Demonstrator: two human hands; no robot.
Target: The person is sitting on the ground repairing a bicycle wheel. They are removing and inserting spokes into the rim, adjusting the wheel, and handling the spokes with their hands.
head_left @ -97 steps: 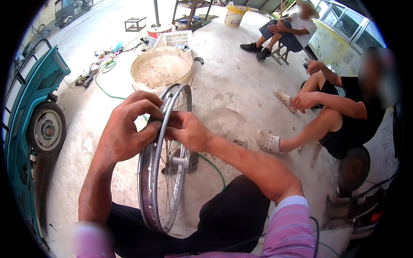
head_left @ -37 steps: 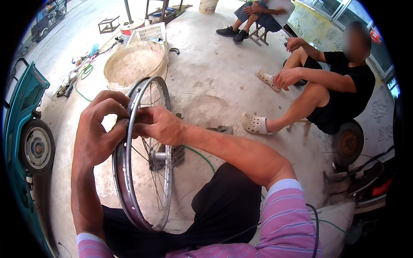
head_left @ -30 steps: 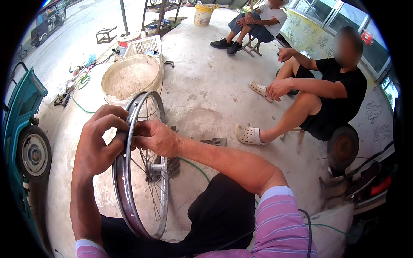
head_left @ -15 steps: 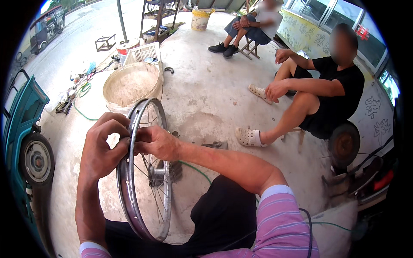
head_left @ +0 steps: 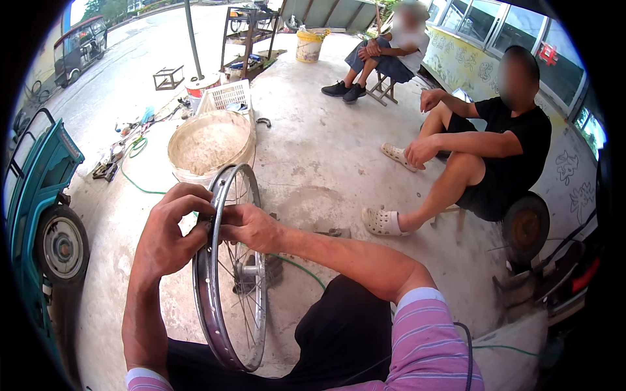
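An upright spoked wheel rim (head_left: 208, 296) without a tyre stands over my dark-trousered lap, its hub (head_left: 248, 274) showing through the spokes. My left hand (head_left: 171, 231) is at the upper part of the rim from the left, fingers curled over it and thumb against its inner channel. My right hand (head_left: 254, 228) grips the same part from the right with bent fingers and thumb, among the spokes. Both sets of fingertips meet at the rim; whatever small piece may be between them is hidden.
A dirty round tub (head_left: 207, 140) and white crate (head_left: 222, 98) lie ahead. A teal cart (head_left: 49, 169) is at left. A seated person in black (head_left: 502, 156) is near at right, another seated person (head_left: 401, 55) behind. A shelf rack (head_left: 250, 36) and green hose (head_left: 147, 191) also show.
The view has shifted, so wheel, hands and surroundings now sit a little lower and further right than half a second ago. Both hands keep their grip on the rim, with only slight finger movement.
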